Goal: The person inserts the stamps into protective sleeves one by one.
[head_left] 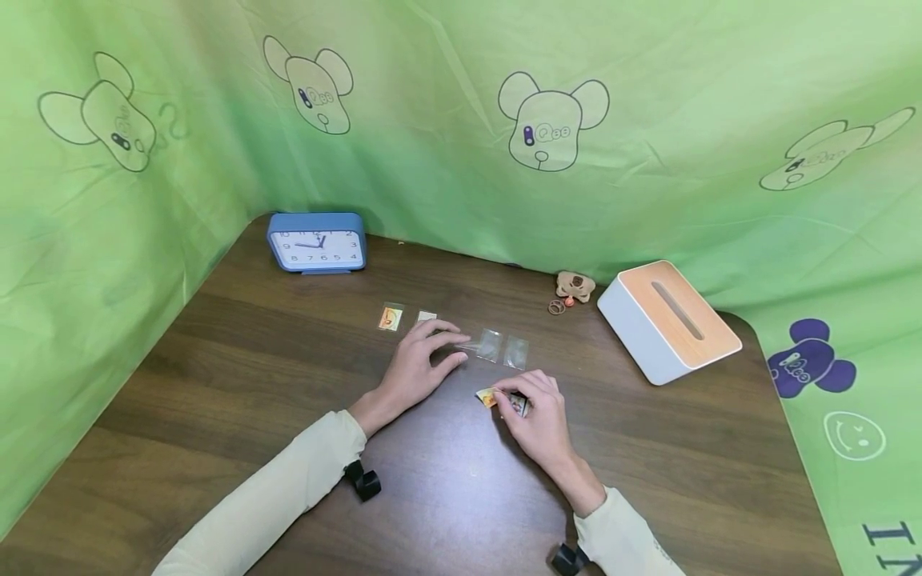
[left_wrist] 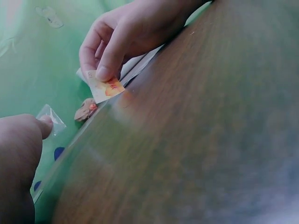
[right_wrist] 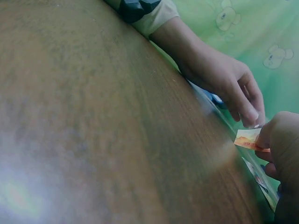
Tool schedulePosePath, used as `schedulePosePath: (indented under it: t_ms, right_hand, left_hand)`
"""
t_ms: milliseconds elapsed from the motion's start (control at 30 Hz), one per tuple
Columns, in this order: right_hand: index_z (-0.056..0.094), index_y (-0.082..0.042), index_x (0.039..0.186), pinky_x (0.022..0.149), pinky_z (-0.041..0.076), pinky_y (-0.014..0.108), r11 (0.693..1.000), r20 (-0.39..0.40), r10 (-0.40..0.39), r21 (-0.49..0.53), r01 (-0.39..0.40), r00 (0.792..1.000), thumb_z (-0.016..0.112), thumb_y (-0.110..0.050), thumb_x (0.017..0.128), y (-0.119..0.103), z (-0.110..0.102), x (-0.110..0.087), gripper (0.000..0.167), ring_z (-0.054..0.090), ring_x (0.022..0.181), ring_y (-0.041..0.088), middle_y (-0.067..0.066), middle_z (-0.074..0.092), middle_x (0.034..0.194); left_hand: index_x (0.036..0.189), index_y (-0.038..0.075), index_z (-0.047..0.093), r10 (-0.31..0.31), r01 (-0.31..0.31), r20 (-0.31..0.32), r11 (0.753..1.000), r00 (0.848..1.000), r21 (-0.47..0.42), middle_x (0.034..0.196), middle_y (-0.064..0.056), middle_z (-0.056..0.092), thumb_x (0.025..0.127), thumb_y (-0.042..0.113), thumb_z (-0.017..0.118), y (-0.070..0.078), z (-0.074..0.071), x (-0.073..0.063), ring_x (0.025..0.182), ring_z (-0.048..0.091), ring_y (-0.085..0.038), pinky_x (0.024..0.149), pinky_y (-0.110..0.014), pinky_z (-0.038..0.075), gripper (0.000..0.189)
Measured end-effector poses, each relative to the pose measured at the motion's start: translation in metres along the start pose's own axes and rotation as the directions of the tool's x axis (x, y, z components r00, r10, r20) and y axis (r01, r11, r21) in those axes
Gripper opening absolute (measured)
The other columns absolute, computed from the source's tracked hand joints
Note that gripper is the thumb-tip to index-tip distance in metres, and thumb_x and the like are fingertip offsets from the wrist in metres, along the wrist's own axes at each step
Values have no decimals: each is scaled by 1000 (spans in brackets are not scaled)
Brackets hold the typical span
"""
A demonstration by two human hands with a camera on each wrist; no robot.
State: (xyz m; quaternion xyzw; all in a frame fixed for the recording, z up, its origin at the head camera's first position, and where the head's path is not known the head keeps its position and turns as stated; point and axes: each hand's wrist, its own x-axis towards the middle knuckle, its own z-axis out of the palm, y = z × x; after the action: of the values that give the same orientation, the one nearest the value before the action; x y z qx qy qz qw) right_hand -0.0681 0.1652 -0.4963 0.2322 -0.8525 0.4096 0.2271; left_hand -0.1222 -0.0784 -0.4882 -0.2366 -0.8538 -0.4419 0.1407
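My left hand (head_left: pixel 412 366) pinches a small clear plastic bag (left_wrist: pixel 56 122) between thumb and fingers; the bag looks flat and see-through. Between the thumb and fingers of my right hand (head_left: pixel 539 418) is a small yellow-orange picture card (head_left: pixel 487 398), tilted, its printed side visible in the left wrist view. Partly hidden beneath that hand lie other small printed cards (head_left: pixel 519 406). Past the left hand sit a clear bag with a yellow card (head_left: pixel 391 318) and a bag with a whitish card (head_left: pixel 426 316), partly covered by the fingers. Two clear bags (head_left: pixel 489 345) lie side by side between the hands.
A blue clock (head_left: pixel 318 243) stands at the back left. At the back right are a tissue box (head_left: pixel 670 320) with a wooden lid and a brown bear-like keychain (head_left: pixel 575 286). Green printed cloth (head_left: pixel 432 160) hangs around the brown wooden table (head_left: pixel 252 384).
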Motion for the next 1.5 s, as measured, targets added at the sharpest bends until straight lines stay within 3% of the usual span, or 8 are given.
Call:
schedulePosePath:
  t_ms: [233,400,533,700,867,1267,1500]
  right_hand:
    - [84,-11,94,82,43,36,1000,3,12,-2,-12,1000,90,1,84,-1,-1,0,17,67,84,19,-2,77,86]
    - [83,-11,94,82,43,36,1000,0,12,-4,-12,1000,90,0,84,-1,-1,0,17,67,84,19,-2,77,86]
    - [83,-12,93,81,43,36,1000,-4,14,-5,-14,1000,90,0,84,-1,-1,1,17,67,83,18,-3,76,85]
    - [84,-12,94,82,43,34,999,-3,35,16,-34,999,88,-4,87,0,-1,-1,12,66,84,18,-4,76,86]
    - [84,-12,94,81,43,33,999,-14,36,27,-36,999,86,-6,88,1,-1,0,9,66,83,18,-3,77,87]
    - [83,-12,92,82,41,29,997,-97,29,71,-22,995,90,3,82,-3,-2,3,20,66,78,20,-2,78,84]
    - [83,-10,92,85,41,28,995,-127,27,100,-15,991,89,3,82,-3,-1,3,17,66,79,21,0,78,83]
  left_hand:
    - [129,11,82,48,-55,-68,992,997,-110,106,-2,81,96,7,87,-2,3,-8,100,75,-19,93,-41,61,33]
    - [137,8,76,59,-74,-95,984,994,-159,97,3,79,95,5,86,-10,7,-13,94,73,-14,90,-36,59,43]
    - [136,4,74,28,-39,-68,985,997,-167,95,2,79,95,3,87,-5,3,-14,91,74,-16,87,-37,60,43]
    - [111,8,81,-46,42,-29,991,999,-124,94,0,78,96,5,86,7,-2,-12,90,73,-17,84,-38,60,16]
    - [99,12,81,-66,61,-32,988,997,-145,89,3,73,99,6,83,7,0,-12,85,67,-14,78,-34,57,6]
    - [93,14,78,-59,54,-27,983,998,-175,88,5,69,97,12,84,2,3,-13,84,64,-10,78,-27,52,8]
    - [95,10,81,-130,131,13,980,991,-150,93,1,74,99,10,84,11,-1,-11,88,67,-13,83,-32,56,5]
